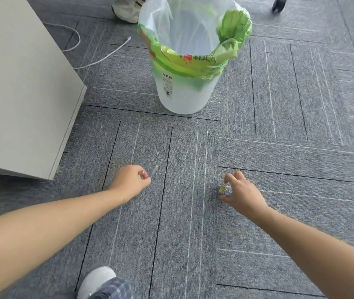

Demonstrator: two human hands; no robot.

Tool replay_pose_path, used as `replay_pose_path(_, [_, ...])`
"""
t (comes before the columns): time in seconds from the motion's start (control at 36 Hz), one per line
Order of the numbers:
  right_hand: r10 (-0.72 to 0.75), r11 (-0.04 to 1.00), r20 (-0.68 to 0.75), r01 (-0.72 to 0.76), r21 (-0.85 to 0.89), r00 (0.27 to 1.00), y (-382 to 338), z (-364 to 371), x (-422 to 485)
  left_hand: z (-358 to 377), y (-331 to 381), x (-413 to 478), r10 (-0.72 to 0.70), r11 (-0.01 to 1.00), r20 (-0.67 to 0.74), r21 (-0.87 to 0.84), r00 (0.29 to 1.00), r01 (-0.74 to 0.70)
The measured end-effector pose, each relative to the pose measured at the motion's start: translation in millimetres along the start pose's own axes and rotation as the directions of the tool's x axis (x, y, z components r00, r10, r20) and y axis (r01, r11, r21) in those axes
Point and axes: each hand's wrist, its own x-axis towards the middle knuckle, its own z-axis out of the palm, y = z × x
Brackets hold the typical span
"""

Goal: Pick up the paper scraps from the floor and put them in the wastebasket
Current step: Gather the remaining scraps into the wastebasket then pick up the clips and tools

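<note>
The left hand (130, 182) fingers pinch a pale scrap (153, 170), right hand (243, 195) fingers curl round a yellowish scrap (222, 188); wastebasket (184, 98) label (167, 85) unreadable.

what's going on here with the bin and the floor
A person is picking paper scraps off the carpet. The left hand pinches a pinkish scrap; the right hand curves round a yellowish scrap, grip not clear. The lined wastebasket stands ahead, out past both hands.
</note>
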Motion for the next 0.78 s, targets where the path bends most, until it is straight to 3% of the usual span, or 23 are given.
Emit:
replay_pose_path(0.22, [-0.008,0.993,-0.046,0.003,-0.114,0.999,-6.8,4.4,-0.9,36.4,31.3,-36.3,0.121,0.991,0.249,-0.083,0.961,-0.103])
replay_pose_path(0.42, [-0.012,0.995,-0.056,0.006,-0.104,0.998,-6.6,5.6,1.8,35.8,37.2,-29.9,0.112,0.989,0.228,-0.122,0.967,-0.086])
replay_pose_path(0.56, [-0.001,1.0,0.029,0.001,0.014,1.0,-5.6,-3.7,11.4,26.7,41.5,-13.5,0.102,0.991,0.177,-0.099,0.979,-0.085])
replay_pose_path(0.69, [0.097,0.971,0.061,-0.108,0.215,0.993,-0.6,-44.3,10.2,15.6,54.3,-8.7,0.039,0.998,0.091,-0.042,0.995,-0.036])
replay_pose_path(0.78, [0.178,0.94,0.093,-0.197,0.279,0.98,-2.8,-80.5,-1.0,1.9,72.0,-21.1,0.044,0.999,0.139,0.005,0.989,-0.045])
